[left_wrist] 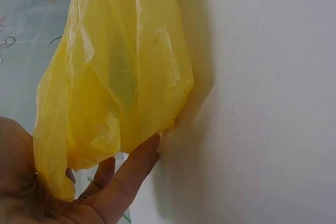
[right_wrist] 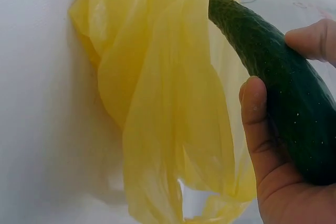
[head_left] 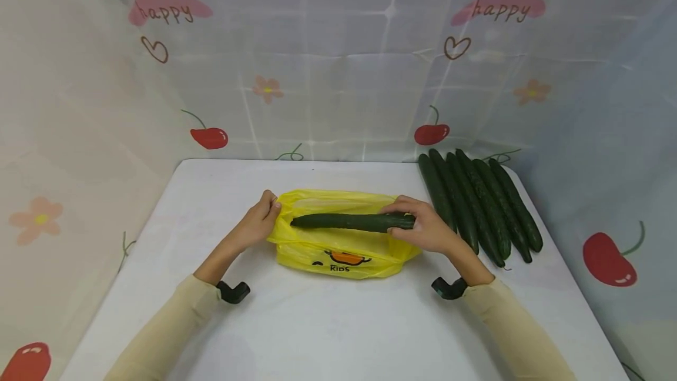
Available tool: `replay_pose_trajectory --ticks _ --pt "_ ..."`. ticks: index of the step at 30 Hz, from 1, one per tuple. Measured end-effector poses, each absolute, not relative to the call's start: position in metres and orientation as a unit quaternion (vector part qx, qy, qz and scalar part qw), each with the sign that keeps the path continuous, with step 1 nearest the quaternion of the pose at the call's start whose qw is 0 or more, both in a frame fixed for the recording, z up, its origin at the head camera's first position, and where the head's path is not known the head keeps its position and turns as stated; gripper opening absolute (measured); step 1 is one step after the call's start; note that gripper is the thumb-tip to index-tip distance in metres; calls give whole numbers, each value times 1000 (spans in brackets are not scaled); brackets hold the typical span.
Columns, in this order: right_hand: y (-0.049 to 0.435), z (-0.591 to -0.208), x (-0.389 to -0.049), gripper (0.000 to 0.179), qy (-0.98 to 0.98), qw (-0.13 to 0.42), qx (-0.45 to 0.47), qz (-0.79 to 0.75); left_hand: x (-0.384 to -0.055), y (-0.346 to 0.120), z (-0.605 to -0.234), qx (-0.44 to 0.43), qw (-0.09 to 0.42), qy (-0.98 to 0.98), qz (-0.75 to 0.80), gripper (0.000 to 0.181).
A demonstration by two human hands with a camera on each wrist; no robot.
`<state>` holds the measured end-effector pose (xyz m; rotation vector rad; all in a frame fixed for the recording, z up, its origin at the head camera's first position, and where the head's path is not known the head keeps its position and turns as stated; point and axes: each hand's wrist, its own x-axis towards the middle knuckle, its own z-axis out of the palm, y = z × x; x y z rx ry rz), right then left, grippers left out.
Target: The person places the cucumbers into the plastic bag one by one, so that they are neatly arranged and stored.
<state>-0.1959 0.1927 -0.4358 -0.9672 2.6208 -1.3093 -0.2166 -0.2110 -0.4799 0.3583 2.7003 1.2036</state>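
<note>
A yellow plastic bag (head_left: 338,260) with a printed face and the word "KIDS" lies across the middle of the table, its mouth spread upward. My left hand (head_left: 259,220) pinches the bag's left edge; in the left wrist view the film (left_wrist: 121,77) hangs from between thumb and fingers. My right hand (head_left: 425,225) grips one end of a dark green cucumber (head_left: 344,221), which lies level over the bag's mouth. In the right wrist view thumb and fingers clasp the cucumber (right_wrist: 283,77) at its thick end, while its far tip passes behind the bag's film.
Several more cucumbers (head_left: 476,199) lie side by side at the table's back right, close to my right forearm. A printed curtain (head_left: 338,104) hangs behind the white table (head_left: 338,322). A black wrist mount (head_left: 234,293) juts from each wrist.
</note>
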Motion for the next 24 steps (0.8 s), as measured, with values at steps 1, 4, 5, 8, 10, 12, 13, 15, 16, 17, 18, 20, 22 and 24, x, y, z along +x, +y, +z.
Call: replay_pose_trajectory --ticks 1,4,5,8,10,12,13,15,16,17,18,20,22,24 --pt "192 -436 -196 33 847 27 -317 -426 -217 -211 -480 120 85 902 405 27" --pt "190 -435 -199 34 839 26 -325 -436 -217 -210 -480 122 90 899 410 27" --pt "189 -435 -200 34 837 27 -327 -437 -217 -210 -480 124 90 899 410 27" --pt "189 -432 -202 35 834 30 -333 -438 -215 -209 -480 122 89 898 414 25" --pt "191 -431 -203 35 836 35 -332 -437 -214 -209 -479 120 89 897 415 24" --pt "193 -431 -205 35 837 41 -326 -437 -213 -209 -479 116 92 896 418 23" --pt "195 -433 -206 35 838 44 -321 -438 -213 -208 -479 117 93 896 419 23" --pt "198 -438 -209 34 840 47 -310 -443 -213 -208 -480 120 92 896 418 23" --pt "199 -441 -211 34 840 47 -305 -445 -213 -208 -480 121 91 897 416 22" --pt "201 -444 -213 34 842 48 -301 -446 -212 -208 -480 125 88 898 413 22" --pt "202 -448 -215 34 843 49 -296 -446 -212 -207 -480 126 84 900 409 21" --pt "203 -452 -219 33 844 57 -293 -446 -212 -207 -480 130 77 903 402 20" --pt "202 -455 -222 32 844 70 -290 -446 -211 -205 -480 137 76 906 392 19" --pt "203 -457 -224 34 844 88 -280 -450 -211 -203 -480 144 85 909 383 19"
